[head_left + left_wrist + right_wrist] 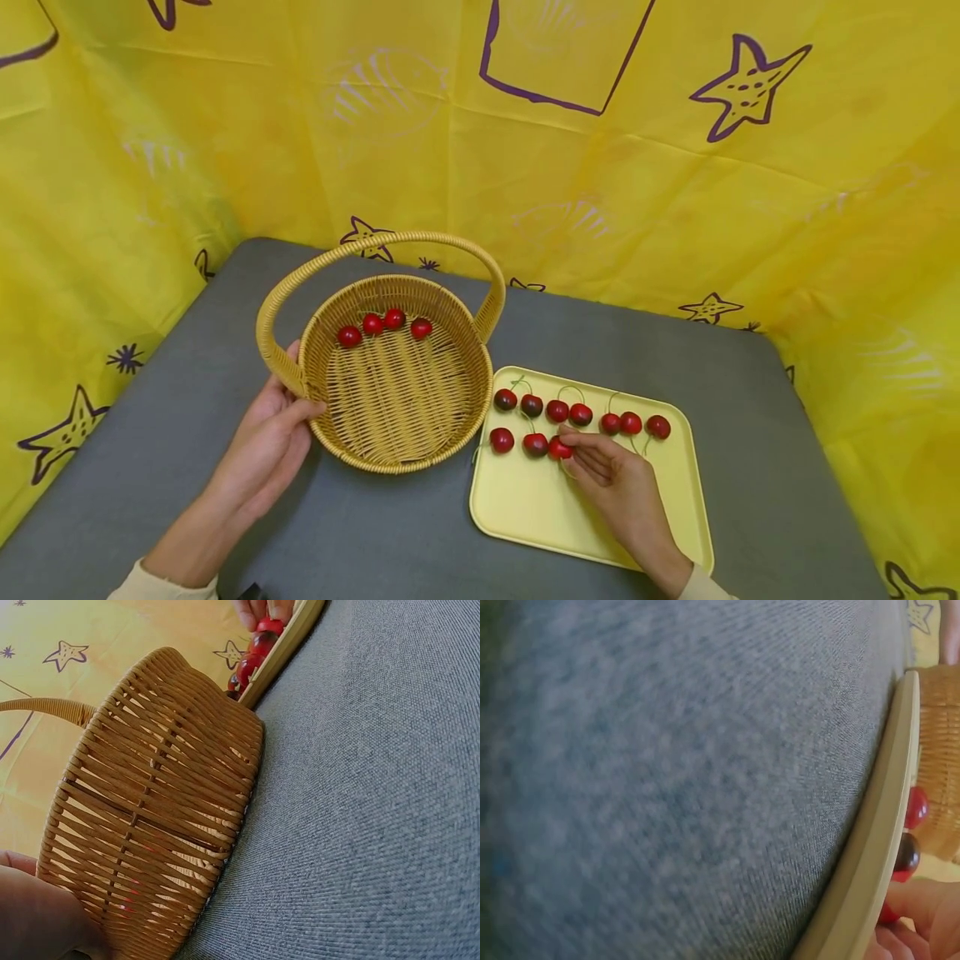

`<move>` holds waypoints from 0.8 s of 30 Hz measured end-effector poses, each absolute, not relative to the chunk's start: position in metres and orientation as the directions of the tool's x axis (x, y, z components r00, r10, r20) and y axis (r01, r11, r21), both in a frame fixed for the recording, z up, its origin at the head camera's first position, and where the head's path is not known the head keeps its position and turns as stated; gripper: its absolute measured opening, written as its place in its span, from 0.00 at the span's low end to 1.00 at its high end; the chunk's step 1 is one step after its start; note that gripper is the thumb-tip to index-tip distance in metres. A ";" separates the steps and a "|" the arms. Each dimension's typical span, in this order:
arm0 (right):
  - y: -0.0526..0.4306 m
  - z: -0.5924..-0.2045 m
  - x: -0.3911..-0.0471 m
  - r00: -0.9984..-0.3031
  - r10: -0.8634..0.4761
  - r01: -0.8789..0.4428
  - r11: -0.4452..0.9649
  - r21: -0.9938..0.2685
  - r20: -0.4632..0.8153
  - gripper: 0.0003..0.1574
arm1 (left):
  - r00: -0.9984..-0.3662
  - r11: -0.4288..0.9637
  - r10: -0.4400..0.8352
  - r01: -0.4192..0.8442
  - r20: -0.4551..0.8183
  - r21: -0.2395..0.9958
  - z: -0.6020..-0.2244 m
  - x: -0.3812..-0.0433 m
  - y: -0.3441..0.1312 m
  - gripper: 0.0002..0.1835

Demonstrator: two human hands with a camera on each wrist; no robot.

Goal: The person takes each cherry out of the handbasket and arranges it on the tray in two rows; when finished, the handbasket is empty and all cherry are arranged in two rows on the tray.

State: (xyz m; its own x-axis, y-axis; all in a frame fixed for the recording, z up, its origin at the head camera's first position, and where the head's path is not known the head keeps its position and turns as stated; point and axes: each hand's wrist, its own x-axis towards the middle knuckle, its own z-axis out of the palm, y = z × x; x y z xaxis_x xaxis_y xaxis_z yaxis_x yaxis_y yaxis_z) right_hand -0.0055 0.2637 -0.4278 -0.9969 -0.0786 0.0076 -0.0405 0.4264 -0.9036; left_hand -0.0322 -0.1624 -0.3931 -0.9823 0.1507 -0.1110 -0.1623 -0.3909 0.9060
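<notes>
My left hand (262, 446) holds the round wicker basket (397, 404) at its left side, thumb over the rim by the handle's base. Several red cherries (348, 337) lie along the far inside of the basket. To the right, a pale yellow tray (525, 510) carries more cherries with green stems, in two rows. Over this tray, my right hand (622, 487) pinches a cherry (558, 448) at the right end of the nearer row. In the right wrist view the fingers (915, 900) partly cover that cherry.
The basket's tall arched handle (405, 237) rises above its far side. Its right side stands close against the tray's left edge. Grey cloth (390, 533) covers the table, and a yellow curtain (450, 167) with starfish drawings hangs behind and at both sides.
</notes>
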 end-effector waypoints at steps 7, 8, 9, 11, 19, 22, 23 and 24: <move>0.268 -0.415 -0.006 -0.996 -0.090 -0.063 0.475 -0.878 0.022 0.23 | -0.981 -0.391 0.146 -0.177 -0.129 0.903 -0.391 -0.031 -0.164 0.51; 0.268 -0.411 -0.006 -0.995 -0.095 -0.064 0.464 -0.883 0.022 0.23 | -0.981 -0.387 0.148 -0.177 -0.128 0.905 -0.391 -0.032 -0.163 0.51; 0.266 -0.406 -0.007 -0.994 -0.107 -0.069 0.445 -0.893 0.023 0.24 | -0.981 -0.383 0.148 -0.175 -0.126 0.907 -0.391 -0.032 -0.163 0.51; 0.259 -0.393 -0.010 -0.989 -0.145 -0.084 0.392 -0.916 0.028 0.24 | -0.981 -0.376 0.150 -0.169 -0.120 0.911 -0.390 -0.033 -0.163 0.51; 0.188 -0.335 -0.042 -0.912 -0.382 -0.257 0.242 -0.936 0.151 0.29 | -0.985 -0.379 0.137 -0.151 -0.106 0.913 -0.388 -0.031 -0.164 0.51; 0.159 -0.328 -0.059 -0.871 -0.457 -0.314 0.242 -0.918 0.178 0.31 | -0.984 -0.378 0.138 -0.155 -0.111 0.913 -0.389 -0.031 -0.162 0.51; 0.151 -0.328 -0.065 -0.860 -0.477 -0.327 0.247 -0.912 0.180 0.31 | -0.984 -0.377 0.140 -0.158 -0.113 0.912 -0.389 -0.031 -0.161 0.51; 0.143 -0.329 -0.071 -0.854 -0.491 -0.330 0.252 -0.910 0.174 0.32 | -0.983 -0.375 0.142 -0.162 -0.117 0.913 -0.389 -0.032 -0.160 0.51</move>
